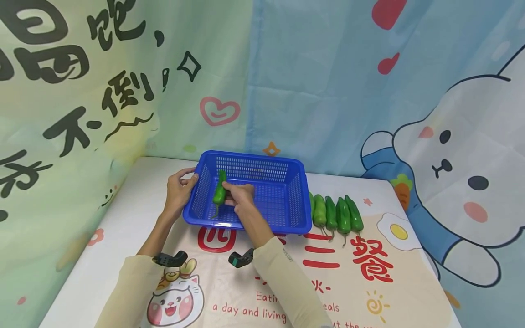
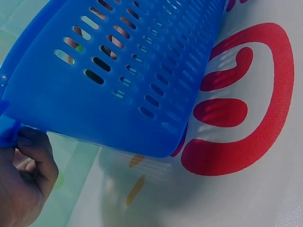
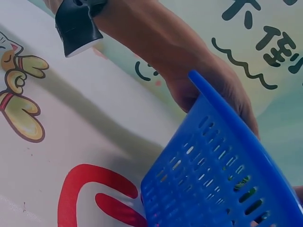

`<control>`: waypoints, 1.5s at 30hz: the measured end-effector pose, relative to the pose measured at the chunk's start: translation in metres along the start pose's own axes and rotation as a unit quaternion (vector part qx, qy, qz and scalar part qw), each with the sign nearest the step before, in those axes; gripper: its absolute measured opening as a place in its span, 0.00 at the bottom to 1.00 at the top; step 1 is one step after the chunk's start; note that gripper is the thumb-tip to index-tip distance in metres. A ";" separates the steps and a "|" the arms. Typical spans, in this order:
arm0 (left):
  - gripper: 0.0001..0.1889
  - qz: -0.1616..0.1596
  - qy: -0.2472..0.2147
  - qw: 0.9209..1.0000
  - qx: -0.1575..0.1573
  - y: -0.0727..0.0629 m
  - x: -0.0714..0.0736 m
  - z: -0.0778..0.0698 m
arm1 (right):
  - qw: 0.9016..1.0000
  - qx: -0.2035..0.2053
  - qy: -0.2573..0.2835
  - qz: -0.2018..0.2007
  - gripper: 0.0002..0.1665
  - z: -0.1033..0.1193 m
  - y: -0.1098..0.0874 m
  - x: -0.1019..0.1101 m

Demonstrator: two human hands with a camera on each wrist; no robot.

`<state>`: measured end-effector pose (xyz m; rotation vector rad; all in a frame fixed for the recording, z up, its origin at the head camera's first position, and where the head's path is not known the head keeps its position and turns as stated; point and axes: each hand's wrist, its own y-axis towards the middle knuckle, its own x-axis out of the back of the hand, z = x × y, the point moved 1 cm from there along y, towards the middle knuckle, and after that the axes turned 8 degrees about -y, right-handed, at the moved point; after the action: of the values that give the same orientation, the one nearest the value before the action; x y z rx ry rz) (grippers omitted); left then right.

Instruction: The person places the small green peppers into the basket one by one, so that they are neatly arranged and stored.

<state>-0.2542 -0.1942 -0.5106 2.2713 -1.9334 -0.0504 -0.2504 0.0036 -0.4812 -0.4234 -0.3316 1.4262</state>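
A blue plastic basket [image 1: 254, 157] with slotted walls stands on the table in the head view. Its left end is gripped by my left hand [image 1: 178, 190], fingers curled at the rim. In the left wrist view that hand [image 2: 28, 177] is at the basket's corner. My right hand [image 1: 241, 196] reaches over the front rim and holds a green pepper [image 1: 220, 193] in the left part of the basket, stem toward me. The right wrist view shows the basket wall [image 3: 203, 161] with my left forearm [image 3: 151, 42] behind it; the pepper is mostly hidden there.
Several green peppers [image 1: 343, 216] lie in a row on the table right of the basket, the leftmost partly hidden by it. A printed mat [image 1: 246, 282] covers the table's front. A printed cloth backdrop [image 1: 311, 91] hangs behind and at the sides.
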 end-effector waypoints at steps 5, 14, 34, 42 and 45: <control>0.22 0.005 0.001 1.000 0.001 -0.001 -0.001 0.000 | 1.000 0.002 -0.004 -0.005 0.21 -0.002 0.000 -0.004; 0.22 0.015 -0.001 1.000 -0.004 0.002 0.000 0.003 | 1.000 -0.005 -0.010 -0.011 0.23 -0.001 0.000 -0.014; 0.22 0.014 -0.002 1.000 0.006 0.000 0.000 0.000 | 0.992 -0.027 -0.111 -0.059 0.22 -0.001 0.005 -0.041; 0.22 0.014 -0.002 1.000 0.010 0.001 0.000 -0.002 | 0.989 -0.042 -0.124 -0.065 0.27 0.000 0.009 -0.044; 0.23 0.017 -0.003 1.000 0.009 0.000 0.000 -0.001 | 0.987 -0.050 -0.136 -0.071 0.30 -0.001 0.011 -0.046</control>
<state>-0.2541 -0.1943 -0.5092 2.2525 -1.9824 -0.0366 -0.2649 -0.0412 -0.4862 -0.2790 -0.6435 1.3321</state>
